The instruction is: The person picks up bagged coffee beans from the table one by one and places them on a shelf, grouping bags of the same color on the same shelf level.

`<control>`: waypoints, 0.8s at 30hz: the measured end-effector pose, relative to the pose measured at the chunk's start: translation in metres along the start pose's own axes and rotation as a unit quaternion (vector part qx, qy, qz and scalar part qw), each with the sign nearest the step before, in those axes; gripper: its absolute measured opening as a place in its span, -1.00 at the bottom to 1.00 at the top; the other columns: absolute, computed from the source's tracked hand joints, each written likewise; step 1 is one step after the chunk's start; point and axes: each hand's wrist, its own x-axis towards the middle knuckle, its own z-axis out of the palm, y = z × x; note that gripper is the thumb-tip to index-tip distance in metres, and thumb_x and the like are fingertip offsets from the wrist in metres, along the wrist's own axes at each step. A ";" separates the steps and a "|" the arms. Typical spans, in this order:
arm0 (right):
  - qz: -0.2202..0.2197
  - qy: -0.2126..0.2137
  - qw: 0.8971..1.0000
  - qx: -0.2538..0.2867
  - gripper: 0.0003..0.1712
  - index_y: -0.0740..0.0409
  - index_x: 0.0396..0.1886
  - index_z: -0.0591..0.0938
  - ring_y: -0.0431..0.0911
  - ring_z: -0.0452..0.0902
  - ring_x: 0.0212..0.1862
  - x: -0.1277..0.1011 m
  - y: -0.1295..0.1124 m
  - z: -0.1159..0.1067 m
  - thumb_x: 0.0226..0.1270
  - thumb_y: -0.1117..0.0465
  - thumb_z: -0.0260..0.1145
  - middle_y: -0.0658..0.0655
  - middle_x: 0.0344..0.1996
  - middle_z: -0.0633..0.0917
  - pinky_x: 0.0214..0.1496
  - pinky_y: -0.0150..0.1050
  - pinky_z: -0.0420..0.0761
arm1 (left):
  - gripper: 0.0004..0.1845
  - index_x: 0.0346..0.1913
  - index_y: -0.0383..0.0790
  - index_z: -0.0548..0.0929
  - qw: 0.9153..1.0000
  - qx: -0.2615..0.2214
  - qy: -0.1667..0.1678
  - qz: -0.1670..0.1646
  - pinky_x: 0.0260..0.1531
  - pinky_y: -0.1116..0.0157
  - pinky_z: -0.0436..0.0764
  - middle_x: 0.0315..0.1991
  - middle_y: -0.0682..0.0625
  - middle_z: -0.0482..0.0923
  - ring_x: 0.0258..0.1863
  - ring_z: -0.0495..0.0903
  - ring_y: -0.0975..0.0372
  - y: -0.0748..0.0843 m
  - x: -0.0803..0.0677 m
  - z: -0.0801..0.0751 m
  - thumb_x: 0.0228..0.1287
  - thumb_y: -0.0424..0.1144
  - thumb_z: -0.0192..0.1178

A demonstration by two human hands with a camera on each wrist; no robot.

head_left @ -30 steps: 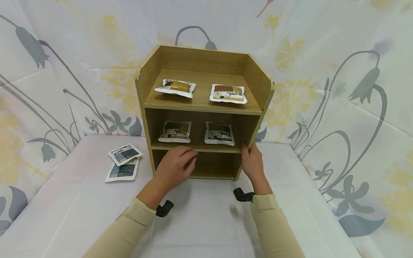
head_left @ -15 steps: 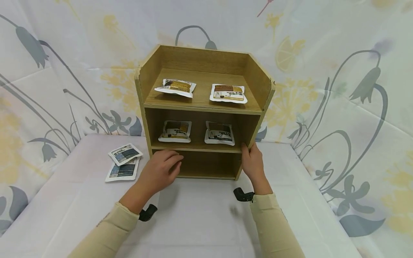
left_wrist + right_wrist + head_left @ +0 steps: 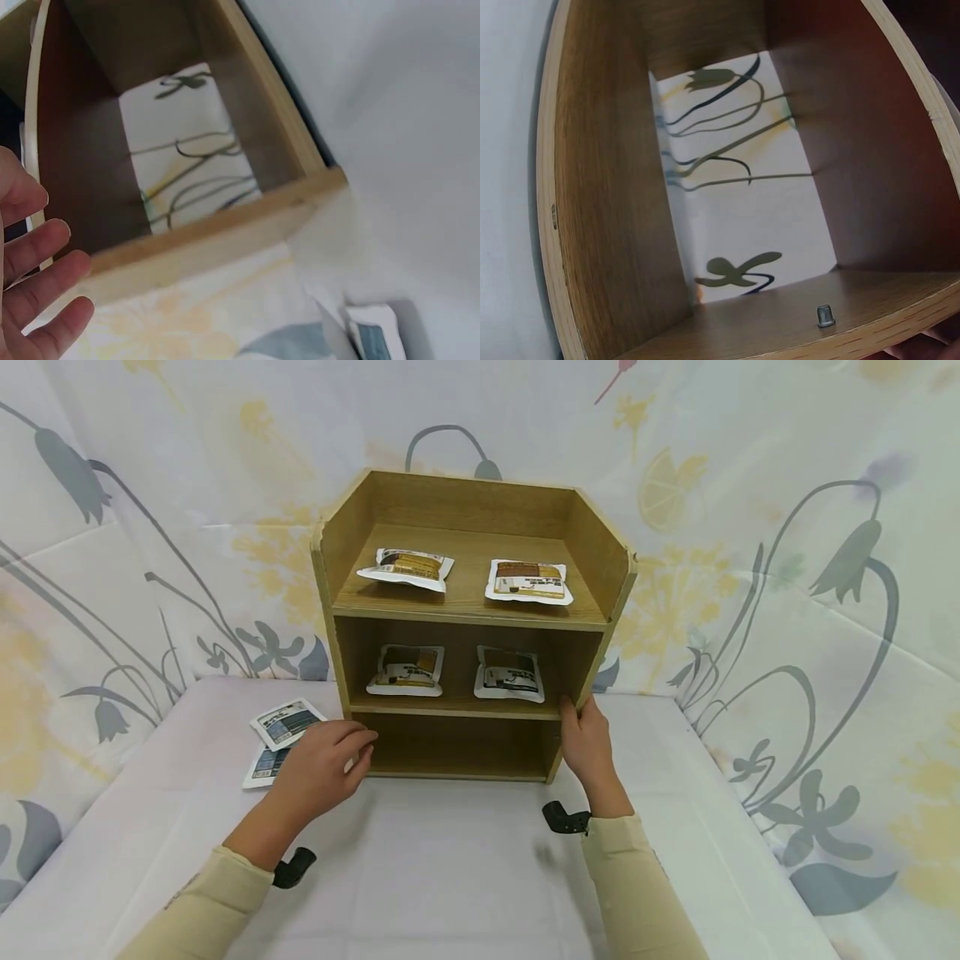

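Observation:
A small wooden shelf (image 3: 472, 620) with three tiers stands on the white cloth. My right hand (image 3: 588, 742) grips its right side panel low down, just under the middle tier's height; a bit of the fingers (image 3: 922, 346) shows behind the panel in the right wrist view. My left hand (image 3: 321, 770) holds nothing and hovers in front of the shelf's lower left corner, fingers loosely bent. Left of the shelf lie two flat white packets with blue labels, the upper packet (image 3: 287, 723) overlapping the lower packet (image 3: 264, 768), which my left hand partly hides.
The top tier carries a left packet (image 3: 408, 568) and a right packet (image 3: 528, 582) with brown and yellow labels. On the middle tier sit a yellow-brown packet (image 3: 406, 671) and a dark-labelled packet (image 3: 510, 674). A flower-patterned cloth (image 3: 750, 527) hangs behind.
My left hand has moved left and slightly down, from before the shelf's lower tier toward the two blue packets. My right hand has kept its grip on the side panel.

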 end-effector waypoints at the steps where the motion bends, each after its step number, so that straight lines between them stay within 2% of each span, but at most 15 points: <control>1: 0.000 0.000 1.000 0.000 -0.44 0.19 0.23 0.40 0.21 0.57 0.06 0.000 0.000 0.000 0.53 -0.11 -0.16 0.36 0.10 0.59 0.01 0.14 0.59 | -0.80 -0.20 -0.26 0.72 1.000 0.003 0.000 -0.004 -0.17 0.08 0.66 -0.26 -0.09 0.68 -0.23 0.65 0.06 -0.002 -0.002 -0.001 0.06 -0.32 0.35; 10: -0.005 -0.001 1.000 0.000 -0.42 0.20 0.27 0.37 0.22 0.56 0.09 0.000 -0.002 -0.001 0.53 -0.10 -0.17 0.38 0.12 0.58 0.05 0.15 0.57 | -0.84 -0.27 -0.30 0.72 1.000 0.012 0.015 0.000 -0.27 0.08 0.67 -0.34 -0.09 0.69 -0.33 0.67 0.06 -0.024 -0.017 -0.003 0.03 -0.38 0.32; 18: -0.003 -0.004 1.000 0.004 -0.41 0.17 0.29 0.36 0.21 0.56 0.11 0.002 0.000 -0.001 0.54 -0.13 -0.18 0.36 0.14 0.57 0.07 0.16 0.58 | -0.80 -0.20 -0.28 0.72 0.998 0.027 -0.035 -0.048 -0.17 -0.02 0.64 -0.24 -0.12 0.71 -0.21 0.67 0.00 -0.038 -0.030 -0.002 0.06 -0.35 0.30; 24: 0.000 -0.008 1.000 0.004 -0.41 0.18 0.31 0.35 0.22 0.58 0.09 0.001 -0.001 -0.001 0.54 -0.12 -0.18 0.37 0.13 0.57 0.02 0.15 0.61 | -0.74 -0.14 -0.27 0.70 0.993 0.043 -0.071 -0.085 -0.28 -0.05 0.61 -0.21 -0.14 0.69 -0.20 0.65 -0.04 -0.049 -0.045 0.000 0.07 -0.31 0.29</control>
